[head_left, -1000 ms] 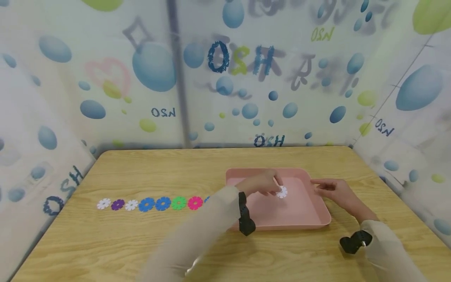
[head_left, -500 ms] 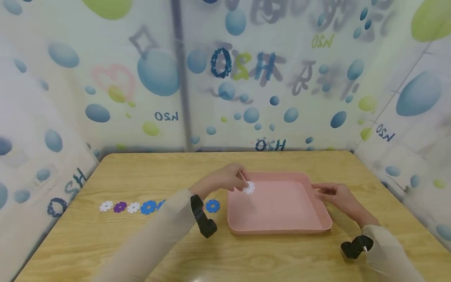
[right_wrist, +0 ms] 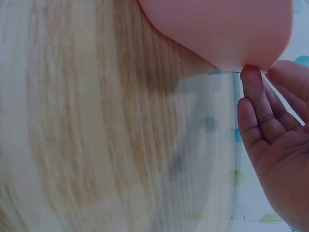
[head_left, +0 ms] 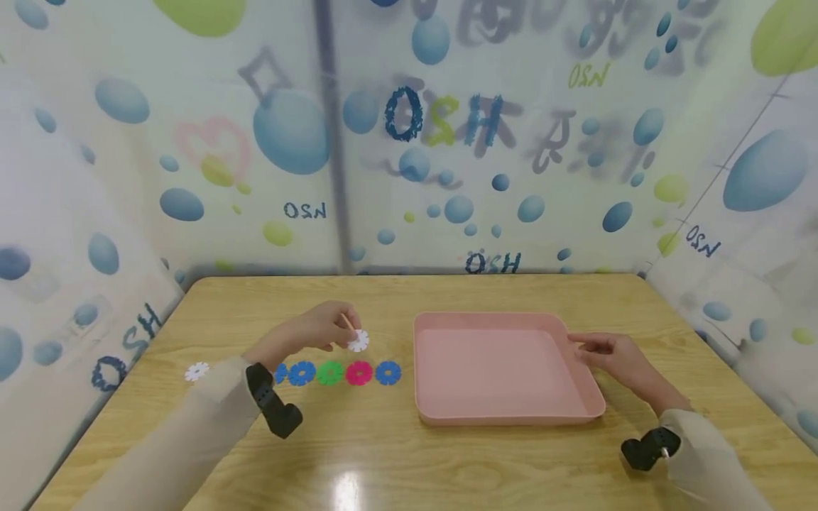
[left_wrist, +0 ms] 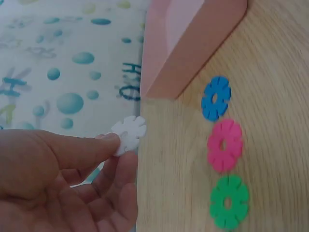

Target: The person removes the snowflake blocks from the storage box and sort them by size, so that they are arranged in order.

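Observation:
My left hand pinches a white notched, flower-shaped plastic disc between thumb and fingers, above the table just behind a row of similar discs. In the left wrist view, the white disc stands out past the thumb tip. Along the row lie a white disc, a blue disc, a green disc, a pink disc and another blue disc. The left sleeve covers part of the row. My right hand holds the right rim of a pink tray between thumb and fingers.
The wooden table carries the row on the left and the tray right of centre. A curtain with blue and green dots hangs behind the table's far edge. Each wrist wears a black strap.
My left hand has carried the white disc out of the tray, leftward past its left rim to above the row. The right hand has stayed at the tray's right rim.

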`<action>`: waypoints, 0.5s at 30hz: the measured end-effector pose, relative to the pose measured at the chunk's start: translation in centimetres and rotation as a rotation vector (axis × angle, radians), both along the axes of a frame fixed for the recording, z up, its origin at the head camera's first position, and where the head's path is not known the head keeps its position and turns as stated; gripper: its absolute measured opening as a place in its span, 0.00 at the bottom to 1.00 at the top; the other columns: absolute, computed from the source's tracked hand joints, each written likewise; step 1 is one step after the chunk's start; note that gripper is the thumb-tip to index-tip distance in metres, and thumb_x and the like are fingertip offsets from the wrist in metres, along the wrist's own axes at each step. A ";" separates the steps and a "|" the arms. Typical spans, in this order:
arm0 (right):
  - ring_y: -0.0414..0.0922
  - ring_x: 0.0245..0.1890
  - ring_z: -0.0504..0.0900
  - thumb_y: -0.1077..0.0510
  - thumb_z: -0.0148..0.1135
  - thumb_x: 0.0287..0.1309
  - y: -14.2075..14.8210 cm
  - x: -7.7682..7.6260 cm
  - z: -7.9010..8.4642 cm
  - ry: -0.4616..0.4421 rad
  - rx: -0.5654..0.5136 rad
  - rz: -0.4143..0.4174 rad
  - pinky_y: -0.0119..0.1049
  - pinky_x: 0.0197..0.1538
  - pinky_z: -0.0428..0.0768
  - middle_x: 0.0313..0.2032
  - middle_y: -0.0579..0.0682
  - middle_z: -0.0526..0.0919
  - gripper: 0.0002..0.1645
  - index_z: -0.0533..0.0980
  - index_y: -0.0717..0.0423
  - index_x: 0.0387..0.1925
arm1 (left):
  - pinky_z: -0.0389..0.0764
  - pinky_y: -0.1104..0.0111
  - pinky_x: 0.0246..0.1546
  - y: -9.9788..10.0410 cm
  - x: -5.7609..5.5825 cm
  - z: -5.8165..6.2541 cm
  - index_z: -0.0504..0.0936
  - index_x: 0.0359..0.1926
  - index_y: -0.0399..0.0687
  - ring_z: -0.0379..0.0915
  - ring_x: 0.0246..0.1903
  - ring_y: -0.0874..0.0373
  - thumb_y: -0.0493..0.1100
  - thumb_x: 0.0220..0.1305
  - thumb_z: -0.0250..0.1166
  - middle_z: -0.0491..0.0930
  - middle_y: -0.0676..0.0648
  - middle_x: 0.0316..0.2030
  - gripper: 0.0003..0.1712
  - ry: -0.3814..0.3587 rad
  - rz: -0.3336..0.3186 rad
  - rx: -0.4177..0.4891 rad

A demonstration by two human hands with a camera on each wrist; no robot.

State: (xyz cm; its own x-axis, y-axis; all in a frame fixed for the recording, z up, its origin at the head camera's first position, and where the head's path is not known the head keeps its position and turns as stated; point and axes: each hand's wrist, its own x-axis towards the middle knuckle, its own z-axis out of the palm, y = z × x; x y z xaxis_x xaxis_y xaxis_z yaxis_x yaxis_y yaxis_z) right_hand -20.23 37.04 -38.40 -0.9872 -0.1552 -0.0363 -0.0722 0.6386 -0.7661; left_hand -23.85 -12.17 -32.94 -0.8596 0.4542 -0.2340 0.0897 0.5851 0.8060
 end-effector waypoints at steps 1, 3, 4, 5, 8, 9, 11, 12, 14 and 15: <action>0.37 0.36 0.77 0.54 0.58 0.60 0.0 0.0 0.0 0.005 0.002 0.000 0.32 0.38 0.77 0.47 0.62 0.78 0.28 0.69 0.67 0.57 | 0.70 0.67 0.25 -0.9 0.0 0.2 0.71 0.38 0.37 0.73 0.32 0.49 0.35 0.63 0.57 0.74 0.45 0.29 0.06 0.003 0.008 -0.013; 0.36 0.36 0.78 0.55 0.58 0.60 -0.1 -0.1 0.1 0.016 -0.002 0.004 0.32 0.38 0.77 0.47 0.63 0.77 0.27 0.69 0.67 0.57 | 0.71 0.66 0.27 -2.5 0.1 0.7 0.71 0.39 0.36 0.72 0.31 0.50 0.35 0.63 0.57 0.74 0.45 0.29 0.06 0.016 0.024 -0.037; 0.35 0.36 0.78 0.55 0.58 0.60 -0.1 -0.1 0.1 0.021 -0.003 0.005 0.32 0.38 0.77 0.47 0.63 0.77 0.27 0.69 0.67 0.56 | 0.71 0.66 0.28 -3.3 0.2 0.9 0.71 0.40 0.36 0.72 0.31 0.52 0.35 0.63 0.57 0.74 0.45 0.29 0.07 0.023 0.034 -0.049; 0.35 0.36 0.78 0.55 0.58 0.60 -0.1 0.0 0.2 0.027 -0.006 0.007 0.32 0.38 0.77 0.47 0.64 0.77 0.27 0.69 0.68 0.56 | 0.71 0.65 0.28 -4.1 0.3 1.1 0.70 0.41 0.35 0.72 0.31 0.53 0.36 0.63 0.57 0.75 0.45 0.30 0.08 0.029 0.039 -0.059; 0.34 0.35 0.77 0.56 0.58 0.60 -0.1 -0.1 0.2 0.034 -0.011 0.014 0.32 0.37 0.77 0.48 0.65 0.77 0.27 0.69 0.69 0.56 | 0.72 0.64 0.30 -6.4 0.5 1.4 0.70 0.42 0.34 0.71 0.32 0.54 0.36 0.63 0.57 0.75 0.45 0.31 0.09 0.046 0.065 -0.084; 0.34 0.35 0.77 0.56 0.58 0.60 -0.1 -0.1 0.1 0.035 -0.011 0.016 0.32 0.37 0.77 0.48 0.65 0.76 0.27 0.69 0.69 0.56 | 0.71 0.64 0.29 -7.2 0.5 1.5 0.69 0.42 0.34 0.71 0.32 0.54 0.36 0.63 0.57 0.75 0.45 0.31 0.10 0.048 0.069 -0.089; 0.33 0.36 0.77 0.55 0.58 0.60 -0.1 -0.1 0.1 0.038 -0.008 0.022 0.32 0.37 0.77 0.49 0.66 0.75 0.27 0.69 0.69 0.55 | 0.71 0.64 0.29 -8.5 0.7 1.5 0.69 0.43 0.34 0.70 0.32 0.53 0.37 0.64 0.57 0.74 0.45 0.31 0.11 0.056 0.078 -0.101; 0.33 0.36 0.77 0.55 0.58 0.60 -0.1 -0.1 0.1 0.038 -0.009 0.024 0.32 0.37 0.77 0.50 0.66 0.75 0.27 0.69 0.69 0.55 | 0.70 0.65 0.28 -9.2 0.8 1.5 0.69 0.43 0.34 0.70 0.32 0.53 0.37 0.64 0.57 0.74 0.45 0.31 0.11 0.057 0.084 -0.107; 0.32 0.36 0.77 0.55 0.58 0.60 -0.1 -0.1 0.0 0.036 -0.011 0.028 0.31 0.37 0.77 0.51 0.67 0.74 0.27 0.69 0.69 0.55 | 0.70 0.65 0.27 -10.6 1.0 1.6 0.69 0.44 0.33 0.70 0.31 0.53 0.37 0.64 0.57 0.74 0.46 0.31 0.12 0.060 0.092 -0.116; 0.32 0.37 0.77 0.55 0.58 0.60 -0.1 -0.1 0.0 0.035 -0.013 0.029 0.31 0.37 0.77 0.51 0.67 0.74 0.27 0.69 0.69 0.55 | 0.70 0.66 0.26 -11.3 1.1 1.6 0.69 0.44 0.33 0.70 0.31 0.54 0.37 0.64 0.57 0.74 0.46 0.31 0.12 0.058 0.096 -0.123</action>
State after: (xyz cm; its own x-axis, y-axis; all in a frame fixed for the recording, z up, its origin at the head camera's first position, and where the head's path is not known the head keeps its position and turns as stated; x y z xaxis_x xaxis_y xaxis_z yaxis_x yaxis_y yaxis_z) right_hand -20.29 36.99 -38.42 -0.9829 -0.1842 -0.0001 -0.1172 0.6259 -0.7710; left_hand -22.75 -23.50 -31.35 -0.9113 0.3402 -0.2318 0.0727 0.6872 0.7228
